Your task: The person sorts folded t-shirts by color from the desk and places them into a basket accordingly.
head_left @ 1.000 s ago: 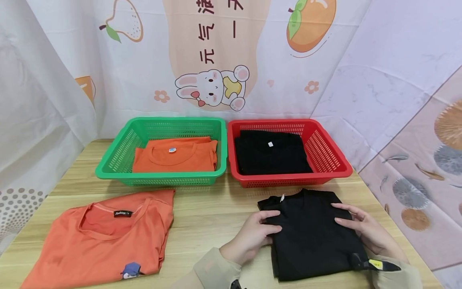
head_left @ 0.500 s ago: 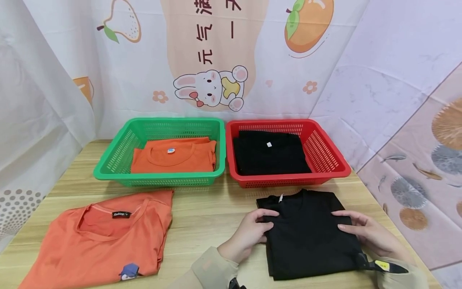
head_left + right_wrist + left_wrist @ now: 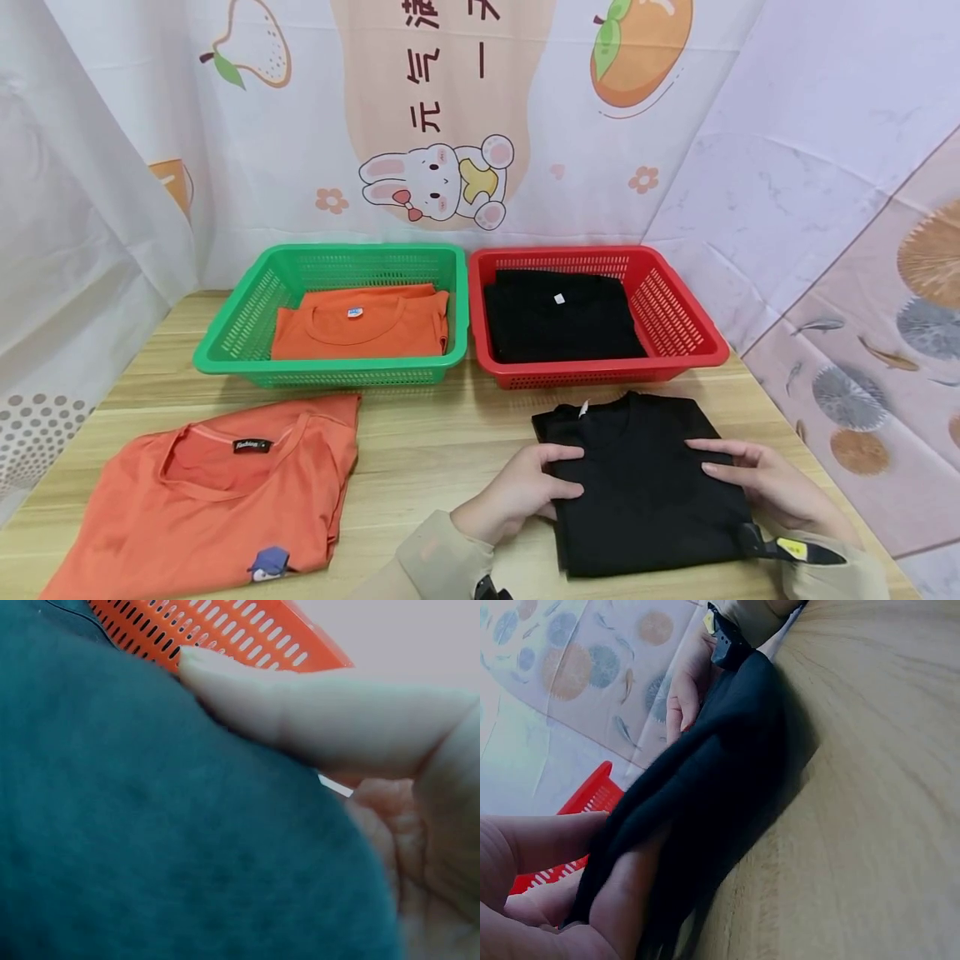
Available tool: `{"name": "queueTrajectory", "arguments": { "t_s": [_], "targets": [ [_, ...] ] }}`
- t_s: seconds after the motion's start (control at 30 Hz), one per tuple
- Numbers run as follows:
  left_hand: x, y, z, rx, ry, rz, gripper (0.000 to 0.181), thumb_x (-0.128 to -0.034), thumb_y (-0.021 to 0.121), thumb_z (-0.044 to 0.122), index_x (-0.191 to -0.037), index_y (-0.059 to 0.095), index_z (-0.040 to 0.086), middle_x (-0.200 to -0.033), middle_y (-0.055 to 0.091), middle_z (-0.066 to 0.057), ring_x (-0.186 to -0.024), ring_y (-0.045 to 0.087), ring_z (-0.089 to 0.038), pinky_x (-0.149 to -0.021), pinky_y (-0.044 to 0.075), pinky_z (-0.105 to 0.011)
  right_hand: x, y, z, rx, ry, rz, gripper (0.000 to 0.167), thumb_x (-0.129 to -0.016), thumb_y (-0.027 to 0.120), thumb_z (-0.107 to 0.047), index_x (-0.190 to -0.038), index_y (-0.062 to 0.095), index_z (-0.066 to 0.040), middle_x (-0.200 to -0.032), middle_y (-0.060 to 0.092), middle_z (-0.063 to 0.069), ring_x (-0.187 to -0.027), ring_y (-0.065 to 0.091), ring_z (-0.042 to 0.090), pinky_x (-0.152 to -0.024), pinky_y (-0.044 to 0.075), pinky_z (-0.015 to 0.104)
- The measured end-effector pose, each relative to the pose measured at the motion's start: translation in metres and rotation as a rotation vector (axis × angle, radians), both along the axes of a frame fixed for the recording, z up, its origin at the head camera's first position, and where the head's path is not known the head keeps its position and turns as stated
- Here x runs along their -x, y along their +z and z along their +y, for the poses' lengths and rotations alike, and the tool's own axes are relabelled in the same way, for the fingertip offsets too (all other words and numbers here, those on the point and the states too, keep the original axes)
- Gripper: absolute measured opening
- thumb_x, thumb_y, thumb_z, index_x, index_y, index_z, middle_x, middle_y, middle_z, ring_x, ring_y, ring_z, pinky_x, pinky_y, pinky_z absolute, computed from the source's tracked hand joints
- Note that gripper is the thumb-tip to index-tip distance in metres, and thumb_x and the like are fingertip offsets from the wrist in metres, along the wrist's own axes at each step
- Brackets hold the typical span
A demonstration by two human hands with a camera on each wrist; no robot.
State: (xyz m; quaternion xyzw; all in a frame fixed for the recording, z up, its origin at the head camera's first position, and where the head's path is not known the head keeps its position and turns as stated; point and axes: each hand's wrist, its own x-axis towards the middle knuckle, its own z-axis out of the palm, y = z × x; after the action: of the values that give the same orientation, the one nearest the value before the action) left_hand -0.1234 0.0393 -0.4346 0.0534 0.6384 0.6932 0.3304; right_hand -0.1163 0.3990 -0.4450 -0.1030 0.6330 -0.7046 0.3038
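Left hand [image 3: 522,490] has slid slightly toward the body, thumb now reaching farther over the cloth and wider from the index finger than in the earlier frame; the black shirt [image 3: 648,500] and right hand [image 3: 772,479] are nearly unchanged. Shirt lies folded flat on the table [image 3: 427,475], right half of the head view, between the two hands, collar pointing away from the person. It sits directly to the right of the left fingers and to the left of the right fingers, so neither hand is nearer; both touch it. Long axis seems to run collar to near hem, though foreshortening makes that a judgement. Red basket [image 3: 607,366] stands just beyond the collar. Left thumb and index are spread on top of the left edge, other fingers tucked below, pinching the layers. Right hand mirrors this on the right edge, thumb and index on top, cloth gripped between; its lower fingers are mostly hidden. Counts: two hands, one black shirt held, one loose orange shirt [image 3: 232,525] at left, one red basket, one green basket [image 3: 330,365]. Red one holds folded black clothing [image 3: 562,333], green one folded orange clothing [image 3: 367,325]; can't tell how many pieces in either.
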Motion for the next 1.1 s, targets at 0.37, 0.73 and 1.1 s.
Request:
{"name": "queueTrajectory", "arguments": {
  "t_s": [0.37,0.73,1.1],
  "targets": [
    [-0.001,0.009,0.001,-0.011,0.020,0.062,0.054,-0.0821,0.062,-0.015,-0.131,0.065,0.010,-0.094,0.075,-0.011,-0.058,0.066,-0.010,-0.047,0.051,-0.020,-0.003,0.000,0.001,0.032,-0.024,0.072,0.054,-0.103,0.036,0.006,-0.135,0.063,-0.028,-0.114,0.074,0.002,-0.106,0.070,0.017,-0.088,0.058,0.036],
    [-0.005,0.022,-0.001,-0.002,0.032,0.079,0.055,-0.0838,0.060,-0.016,-0.131,0.064,0.011,-0.104,0.075,-0.011,-0.066,0.070,-0.015,-0.047,0.050,-0.021,-0.006,0.003,0.001,-0.031,-0.091,0.163,0.055,-0.102,0.038,0.007,-0.133,0.064,-0.031,-0.054,0.030,0.002,-0.064,0.059,0.004,-0.083,0.058,0.029],
    [-0.010,0.028,-0.001,-0.011,0.038,0.155,0.063,-0.0882,0.060,-0.012,-0.147,0.046,0.008,-0.136,0.059,-0.015,-0.097,0.072,-0.023,-0.069,0.061,-0.034,-0.005,0.006,0.002,0.113,-0.028,0.174,0.059,-0.102,0.031,0.010,-0.142,0.055,-0.027,-0.109,0.074,-0.004,-0.105,0.070,0.013,-0.089,0.058,0.032]
  ]
}}
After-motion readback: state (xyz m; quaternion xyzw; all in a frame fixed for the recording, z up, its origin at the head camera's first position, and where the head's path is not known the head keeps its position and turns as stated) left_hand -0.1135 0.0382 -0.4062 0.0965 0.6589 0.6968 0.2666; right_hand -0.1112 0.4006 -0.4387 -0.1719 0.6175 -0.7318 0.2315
